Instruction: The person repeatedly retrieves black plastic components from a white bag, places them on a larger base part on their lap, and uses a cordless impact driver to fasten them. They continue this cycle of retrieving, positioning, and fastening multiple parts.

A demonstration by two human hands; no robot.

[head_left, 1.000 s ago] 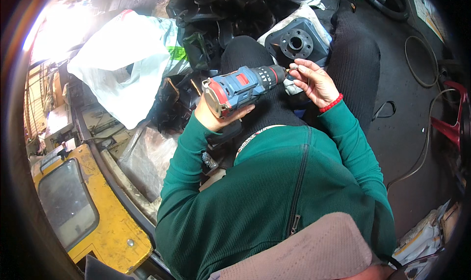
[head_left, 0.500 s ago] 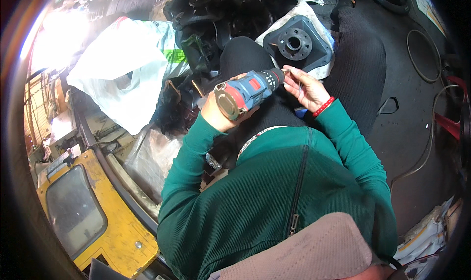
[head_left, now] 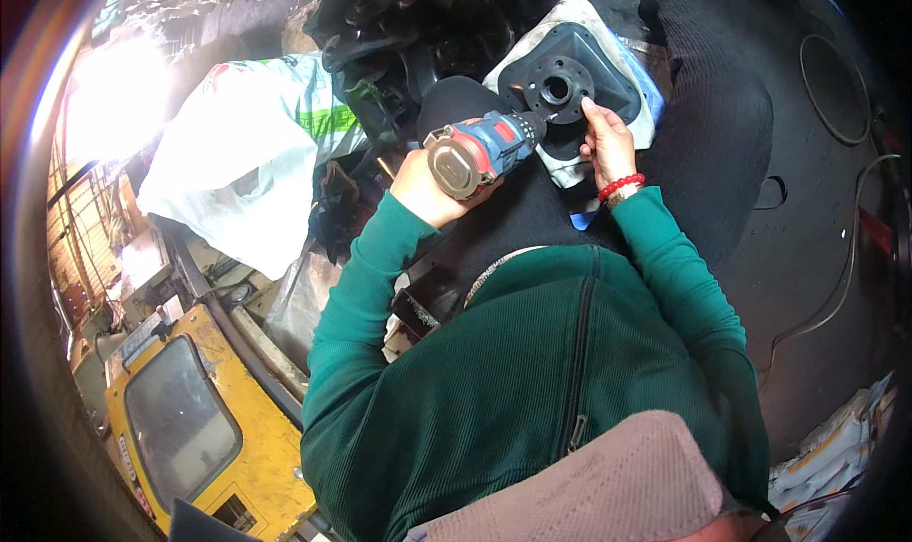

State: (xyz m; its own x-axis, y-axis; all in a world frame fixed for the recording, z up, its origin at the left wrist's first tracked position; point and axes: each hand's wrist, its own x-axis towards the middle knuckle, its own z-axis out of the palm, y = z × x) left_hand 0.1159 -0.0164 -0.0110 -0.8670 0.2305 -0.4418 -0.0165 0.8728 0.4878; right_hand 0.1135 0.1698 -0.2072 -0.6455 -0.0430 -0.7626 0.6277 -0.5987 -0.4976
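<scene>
My left hand (head_left: 425,189) is wrapped round a blue and grey cordless drill (head_left: 494,139) with a red patch. The drill's chuck and bit point at a black square part (head_left: 613,75) with a round holed flange (head_left: 568,113) and a central bore. The bit's tip is close to the flange's near edge; whether it touches I cannot tell. At the flange's right side is my right hand (head_left: 613,151), red beads on its wrist. Its thumb and fingertips are pinched together by a hole; anything between them is too small to make out.
A white sack (head_left: 655,95) lies under the black part, between my legs. Many black plastic pieces (head_left: 427,29) are heaped ahead, beside a large white bag (head_left: 237,162). A yellow machine panel with a window (head_left: 252,456) stands at the left; a thin hose (head_left: 831,304) runs along the right.
My right hand has moved away from the drill's tip, forward to the flange. The drill has swung slightly toward the flange in my left hand, and the view has shifted a little.
</scene>
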